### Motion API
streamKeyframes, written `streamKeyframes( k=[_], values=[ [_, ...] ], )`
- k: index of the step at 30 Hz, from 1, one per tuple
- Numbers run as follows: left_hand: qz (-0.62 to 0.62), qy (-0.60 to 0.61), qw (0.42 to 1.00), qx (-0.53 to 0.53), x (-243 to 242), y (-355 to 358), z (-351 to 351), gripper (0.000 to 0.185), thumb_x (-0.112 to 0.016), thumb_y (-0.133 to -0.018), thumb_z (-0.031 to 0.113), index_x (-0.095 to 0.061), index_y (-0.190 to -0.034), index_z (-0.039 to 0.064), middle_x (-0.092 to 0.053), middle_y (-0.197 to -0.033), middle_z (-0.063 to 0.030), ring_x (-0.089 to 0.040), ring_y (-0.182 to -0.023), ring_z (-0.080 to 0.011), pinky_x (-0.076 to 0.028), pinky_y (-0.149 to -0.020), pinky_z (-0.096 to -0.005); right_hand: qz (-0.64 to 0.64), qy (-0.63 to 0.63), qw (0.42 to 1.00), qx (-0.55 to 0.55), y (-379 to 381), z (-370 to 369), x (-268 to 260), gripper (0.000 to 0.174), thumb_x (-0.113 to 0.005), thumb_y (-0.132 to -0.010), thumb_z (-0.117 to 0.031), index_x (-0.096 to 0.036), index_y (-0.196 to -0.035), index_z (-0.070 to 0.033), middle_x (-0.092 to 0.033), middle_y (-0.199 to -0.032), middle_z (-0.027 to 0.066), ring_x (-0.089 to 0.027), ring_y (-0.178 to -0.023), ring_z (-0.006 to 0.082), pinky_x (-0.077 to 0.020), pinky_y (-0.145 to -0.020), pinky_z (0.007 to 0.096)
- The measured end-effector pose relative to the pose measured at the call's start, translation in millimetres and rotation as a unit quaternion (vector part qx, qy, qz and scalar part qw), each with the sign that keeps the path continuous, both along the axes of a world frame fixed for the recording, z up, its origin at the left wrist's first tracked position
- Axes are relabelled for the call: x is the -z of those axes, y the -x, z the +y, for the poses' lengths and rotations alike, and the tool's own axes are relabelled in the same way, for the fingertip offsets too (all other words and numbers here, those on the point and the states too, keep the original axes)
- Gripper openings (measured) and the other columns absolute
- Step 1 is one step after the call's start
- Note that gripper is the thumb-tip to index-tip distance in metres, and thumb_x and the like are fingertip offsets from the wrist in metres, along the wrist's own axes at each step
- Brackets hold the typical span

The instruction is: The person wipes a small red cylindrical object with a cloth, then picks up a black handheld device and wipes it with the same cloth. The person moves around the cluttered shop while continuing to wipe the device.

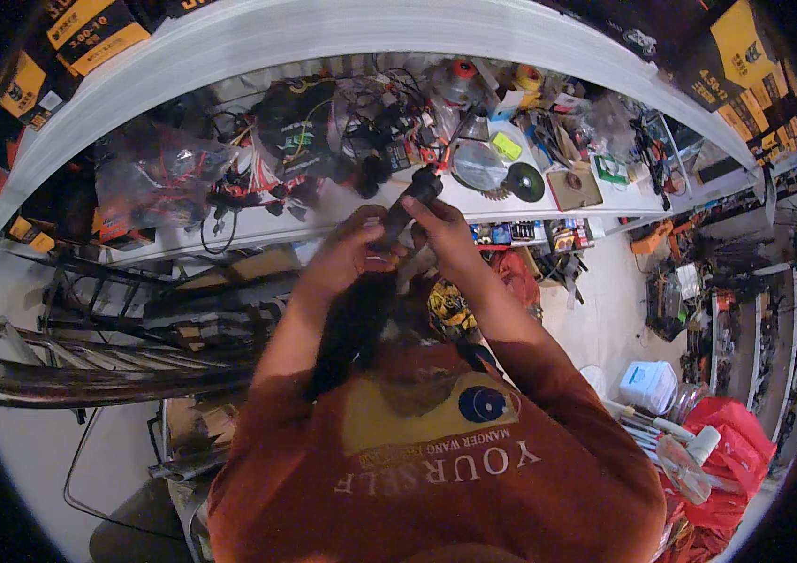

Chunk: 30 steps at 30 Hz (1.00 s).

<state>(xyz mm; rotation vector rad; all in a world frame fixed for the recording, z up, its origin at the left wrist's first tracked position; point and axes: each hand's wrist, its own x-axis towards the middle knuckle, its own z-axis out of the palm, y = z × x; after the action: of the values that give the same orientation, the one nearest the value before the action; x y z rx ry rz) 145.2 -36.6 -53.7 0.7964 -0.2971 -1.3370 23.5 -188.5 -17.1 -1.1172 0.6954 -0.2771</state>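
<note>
Both hands are raised in front of the shelf edge, around a dark cylindrical tool or grip point(407, 210) that tilts up to the right and has a wider, knobbed end. My left hand point(354, 248) grips its lower end. My right hand point(442, 229) holds it nearer the upper end, with the thumb lying along its side. What exactly the object is cannot be told, and the fingers hide part of it. Just beyond it on the white shelf point(433, 207) lie a circular saw blade point(480, 169) and a black disc point(525, 183).
A clear plastic bag point(159, 176) and red-and-white wires point(257, 172) crowd the shelf's left. An open shallow box point(576, 191) lies on its right. A white upper shelf point(398, 28) curves overhead. Metal racking point(110, 373) stands left; a red bag point(729, 450) sits lower right.
</note>
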Motion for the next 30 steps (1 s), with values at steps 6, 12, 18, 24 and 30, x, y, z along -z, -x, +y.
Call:
streamKeyframes(
  k=[6,12,18,24,30],
  values=[
    [-0.123,0.012,0.992,-0.005,-18.9,41.2,-5.1,0.045,-0.062,-0.091,0.014,-0.041,-0.130,0.011,-0.062,-0.111,-0.0112,-0.064,-0.097,-0.0207,-0.055,-0.081,-0.0362,-0.077,0.066,0.995,0.005,30.0,1.4,-21.8,0.030,-0.073,-0.083,-0.015,-0.062,-0.110,-0.004,-0.064,-0.086,0.0002,-0.056,-0.070,0.0087,-0.0427,-0.060,0.0230],
    [-0.164,0.015,0.986,0.020,-26.3,64.8,-20.9,0.046,-0.064,-0.089,0.008,-0.040,-0.128,0.010,-0.061,-0.110,-0.0102,-0.063,-0.098,-0.0191,-0.051,-0.086,-0.0319,-0.075,0.005,0.997,0.009,67.2,-12.9,-36.5,0.046,-0.069,-0.084,-0.008,-0.056,-0.127,-0.001,-0.065,-0.090,0.0008,-0.055,-0.070,0.0059,-0.0387,-0.059,0.0202],
    [-0.306,0.069,0.950,-0.009,-30.8,87.2,-35.2,0.050,-0.071,-0.084,0.006,-0.043,-0.125,0.006,-0.055,-0.121,-0.0108,-0.057,-0.109,-0.0179,-0.048,-0.092,-0.0329,-0.090,0.157,0.983,0.002,105.7,-20.8,-40.3,0.052,-0.069,-0.082,-0.005,-0.053,-0.131,0.000,-0.066,-0.099,0.0047,-0.059,-0.085,0.0095,-0.0474,-0.076,0.0218],
    [-0.379,0.092,0.918,-0.071,-60.1,117.3,-54.2,0.062,-0.080,-0.075,0.013,-0.046,-0.127,0.006,-0.053,-0.124,-0.0077,-0.053,-0.115,-0.0215,-0.044,-0.097,-0.0379,-0.010,0.453,0.892,-0.008,144.8,-24.7,-61.8,0.046,-0.071,-0.078,-0.002,-0.059,-0.122,-0.003,-0.061,-0.108,0.0049,-0.057,-0.098,0.0173,-0.0449,-0.089,0.0306],
    [-0.389,0.166,0.901,-0.096,-86.3,166.4,-87.4,0.060,-0.078,-0.079,0.013,-0.047,-0.129,0.002,-0.054,-0.121,-0.0084,-0.056,-0.109,-0.0181,-0.046,-0.094,-0.0317,0.037,0.556,0.831,-0.007,188.4,-25.1,-80.0,0.050,-0.070,-0.072,0.000,-0.060,-0.121,-0.005,-0.058,-0.103,0.0127,-0.057,-0.098,0.0279,-0.0455,-0.086,0.0331]
  ],
)
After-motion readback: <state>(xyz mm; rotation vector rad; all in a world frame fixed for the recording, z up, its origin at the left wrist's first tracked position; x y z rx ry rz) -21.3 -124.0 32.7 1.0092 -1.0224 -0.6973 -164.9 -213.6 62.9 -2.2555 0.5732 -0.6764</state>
